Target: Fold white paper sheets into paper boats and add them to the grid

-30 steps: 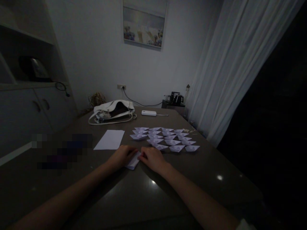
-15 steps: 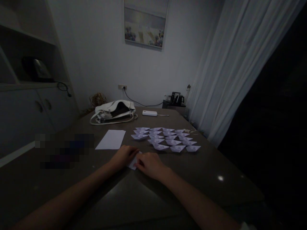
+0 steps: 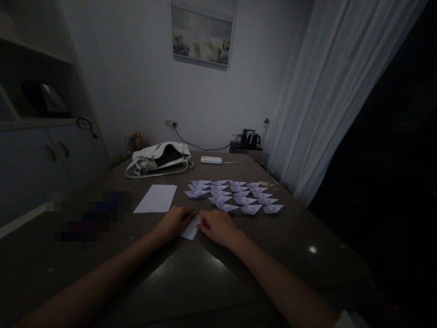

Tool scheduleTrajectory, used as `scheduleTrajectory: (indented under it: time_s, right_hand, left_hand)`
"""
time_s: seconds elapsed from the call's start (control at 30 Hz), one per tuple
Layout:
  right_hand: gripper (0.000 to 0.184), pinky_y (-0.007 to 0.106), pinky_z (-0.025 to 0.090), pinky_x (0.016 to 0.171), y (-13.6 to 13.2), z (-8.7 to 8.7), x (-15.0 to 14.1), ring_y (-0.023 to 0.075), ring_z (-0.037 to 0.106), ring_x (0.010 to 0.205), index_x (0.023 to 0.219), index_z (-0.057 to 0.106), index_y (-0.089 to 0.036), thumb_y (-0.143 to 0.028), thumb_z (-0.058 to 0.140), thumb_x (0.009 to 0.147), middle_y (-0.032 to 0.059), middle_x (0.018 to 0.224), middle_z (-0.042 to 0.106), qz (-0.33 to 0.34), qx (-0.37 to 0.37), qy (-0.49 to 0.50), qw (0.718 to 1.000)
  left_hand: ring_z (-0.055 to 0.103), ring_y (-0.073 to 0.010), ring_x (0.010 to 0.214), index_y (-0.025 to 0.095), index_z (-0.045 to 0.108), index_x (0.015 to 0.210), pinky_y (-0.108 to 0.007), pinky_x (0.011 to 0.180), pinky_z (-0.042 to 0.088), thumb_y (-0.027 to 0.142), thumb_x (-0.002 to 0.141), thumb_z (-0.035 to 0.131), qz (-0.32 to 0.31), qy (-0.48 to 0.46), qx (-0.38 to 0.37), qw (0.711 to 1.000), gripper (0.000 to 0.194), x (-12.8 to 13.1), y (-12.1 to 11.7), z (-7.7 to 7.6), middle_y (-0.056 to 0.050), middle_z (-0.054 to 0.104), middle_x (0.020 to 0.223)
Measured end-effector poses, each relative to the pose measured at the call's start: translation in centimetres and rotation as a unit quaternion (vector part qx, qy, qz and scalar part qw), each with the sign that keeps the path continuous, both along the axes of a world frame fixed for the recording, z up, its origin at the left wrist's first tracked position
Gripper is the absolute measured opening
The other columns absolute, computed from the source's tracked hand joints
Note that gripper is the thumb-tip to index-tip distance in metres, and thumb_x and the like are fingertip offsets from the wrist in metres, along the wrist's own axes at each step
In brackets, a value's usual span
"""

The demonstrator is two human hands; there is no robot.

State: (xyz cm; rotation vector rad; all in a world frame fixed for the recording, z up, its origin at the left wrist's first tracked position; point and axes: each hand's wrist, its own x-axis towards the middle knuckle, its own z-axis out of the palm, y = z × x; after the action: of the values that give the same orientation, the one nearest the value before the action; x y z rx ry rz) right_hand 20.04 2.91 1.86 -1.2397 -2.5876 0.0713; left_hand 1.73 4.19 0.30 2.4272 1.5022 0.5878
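A small folded piece of white paper (image 3: 190,230) lies on the dark table between my hands. My left hand (image 3: 175,223) rests over its left and far part, fingers bent and pressed on it. My right hand (image 3: 218,226) is closed at its right edge, thumb and fingers pinched together there. The fingertips partly hide the fold. Beyond my right hand stand several white paper boats (image 3: 244,200) in rows. A flat white sheet stack (image 3: 156,198) lies just beyond my left hand.
A white handbag (image 3: 160,159) sits at the table's far left, gaping at the top. A white power bank (image 3: 211,160) with a short cable lies to its right. Small scraps (image 3: 268,184) are near the right edge. A blurred-out patch covers something on the left.
My right hand has shifted slightly right along the folded paper, uncovering more of it. My left hand stays on the paper. The whole view has moved a little.
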Motion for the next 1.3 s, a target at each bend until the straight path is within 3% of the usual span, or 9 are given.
scheduleTrajectory:
  time_s: [0.13,0.4,0.5,0.6,0.73,0.83,1.13,1.2,1.3]
  right_hand:
    - [0.013,0.025,0.026,0.054,-0.6,0.2,-0.2,0.0167,0.062,0.07,0.087,0.06,-0.019,-0.031,0.055,0.086,0.0024,0.079,0.069,0.041,0.003,-0.021,0.999]
    - [0.013,0.023,0.023,0.052,-1.8,0.8,-0.5,0.0122,0.055,0.063,0.078,0.059,-0.018,-0.031,0.06,0.082,0.0003,0.071,0.064,0.187,-0.047,-0.012,0.981]
    - [0.013,0.022,0.027,0.055,-1.2,0.7,-0.3,0.0119,0.055,0.063,0.083,0.06,-0.018,-0.031,0.058,0.084,0.0008,0.074,0.066,0.144,-0.05,0.041,0.987]
    - [0.013,0.023,0.03,0.057,-0.2,0.4,0.0,0.0137,0.059,0.068,0.091,0.06,-0.018,-0.029,0.052,0.088,0.0028,0.079,0.068,0.021,-0.019,0.083,0.996]
    - [0.014,0.025,0.032,0.058,0.2,0.1,0.0,0.018,0.063,0.074,0.087,0.06,-0.019,-0.031,0.054,0.087,0.0046,0.08,0.069,-0.069,0.005,0.034,0.997]
    - [0.013,0.026,0.033,0.058,-0.3,0.1,-0.4,0.0189,0.064,0.074,0.085,0.061,-0.019,-0.029,0.053,0.086,0.0048,0.08,0.069,-0.041,0.008,-0.001,0.999]
    - [0.006,0.022,0.025,0.052,-1.5,1.0,-0.3,0.0112,0.055,0.062,0.073,0.058,-0.018,-0.023,0.06,0.077,-0.0017,0.069,0.064,0.183,-0.041,-0.006,0.982]
    - [0.009,0.021,0.027,0.053,-1.3,1.2,0.0,0.01,0.054,0.061,0.074,0.059,-0.018,-0.026,0.061,0.078,-0.0022,0.069,0.063,0.19,-0.069,0.025,0.979]
    - [0.008,0.02,0.032,0.057,-0.6,1.4,0.6,0.0103,0.056,0.064,0.084,0.062,-0.018,-0.025,0.06,0.082,-0.0011,0.073,0.064,0.129,-0.085,0.091,0.984]
  left_hand:
    - [0.067,-0.0222,0.076,0.014,0.071,0.087,-0.025,0.064,0.041,0.026,0.089,0.043,-0.005,-0.006,0.003,1.0,0.031,0.0,0.0,-0.1,-0.011,0.074,0.087]
    - [0.062,-0.0195,0.062,0.013,0.068,0.073,-0.025,0.056,0.036,0.029,0.09,0.041,0.009,0.001,0.009,1.0,0.036,0.2,-0.1,0.3,-0.008,0.071,0.07]
    - [0.063,-0.0189,0.065,0.014,0.068,0.076,-0.024,0.057,0.037,0.028,0.09,0.041,0.001,-0.001,0.003,1.0,0.034,0.1,-0.2,0.4,-0.008,0.072,0.074]
    - [0.064,-0.0194,0.066,0.014,0.069,0.079,-0.024,0.058,0.038,0.027,0.089,0.041,0.0,0.0,0.001,1.0,0.032,0.1,-0.3,0.5,-0.008,0.072,0.075]
    - [0.064,-0.0192,0.064,0.014,0.068,0.077,-0.024,0.057,0.038,0.028,0.091,0.039,0.001,0.003,0.0,1.0,0.035,0.2,-0.5,0.6,-0.009,0.072,0.074]
    - [0.065,-0.0195,0.067,0.014,0.068,0.079,-0.024,0.059,0.039,0.026,0.09,0.04,0.004,0.005,-0.002,1.0,0.033,0.3,-0.6,0.7,-0.009,0.073,0.078]
    - [0.059,-0.0176,0.059,0.012,0.068,0.074,-0.025,0.055,0.035,0.03,0.092,0.04,0.015,0.011,0.01,1.0,0.037,0.3,-0.1,0.1,-0.007,0.07,0.068]
    - [0.061,-0.0178,0.061,0.012,0.068,0.076,-0.024,0.056,0.036,0.03,0.092,0.039,0.004,0.013,0.007,1.0,0.038,0.2,-0.2,0.2,-0.008,0.07,0.07]
    - [0.064,-0.0182,0.067,0.014,0.069,0.084,-0.023,0.059,0.039,0.026,0.091,0.042,-0.028,0.023,-0.007,0.999,0.03,0.2,-0.5,0.5,-0.007,0.072,0.076]
